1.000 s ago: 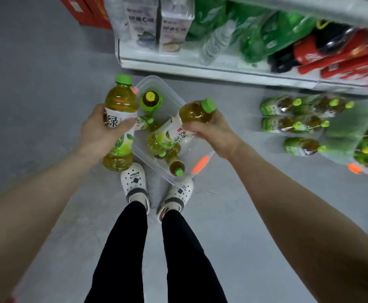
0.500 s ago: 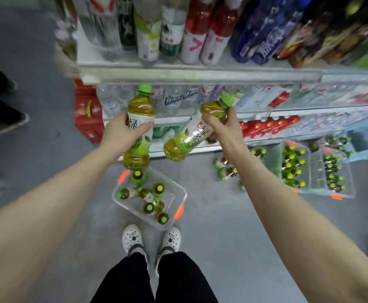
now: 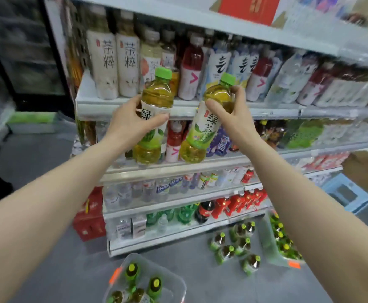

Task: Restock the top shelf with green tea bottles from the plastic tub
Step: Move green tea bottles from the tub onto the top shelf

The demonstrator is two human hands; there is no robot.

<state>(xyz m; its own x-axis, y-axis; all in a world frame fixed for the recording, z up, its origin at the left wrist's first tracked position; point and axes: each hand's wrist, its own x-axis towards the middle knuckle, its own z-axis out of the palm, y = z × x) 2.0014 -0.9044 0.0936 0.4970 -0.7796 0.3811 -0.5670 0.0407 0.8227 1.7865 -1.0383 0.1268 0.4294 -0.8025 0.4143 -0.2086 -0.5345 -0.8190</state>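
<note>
My left hand [image 3: 132, 125] grips one green tea bottle [image 3: 154, 97] around its label, held upright with its green cap level with the upper shelves. My right hand [image 3: 233, 114] holds a second green tea bottle [image 3: 204, 127] near its neck, tilted slightly right. Both bottles hang in front of the shelf unit, about level with the shelf edge [image 3: 277, 111] that carries tall drink bottles. The top shelf [image 3: 200, 20] runs above, with a red box on it. The clear plastic tub [image 3: 178, 285] stands on the floor below with several green tea bottles inside.
Several green tea bottles [image 3: 235, 246] lie loose on the floor by the shelf base. Another clear tub [image 3: 268, 246] of bottles stands at the right. Red cartons [image 3: 89, 219] sit at the unit's left foot; a blue stool [image 3: 349, 193] stands far right. A dark fridge [image 3: 25, 51] is at the left.
Both hands have lifted their bottles from the tub up to the upper shelves. My view has swung up from the floor to the shelf unit.
</note>
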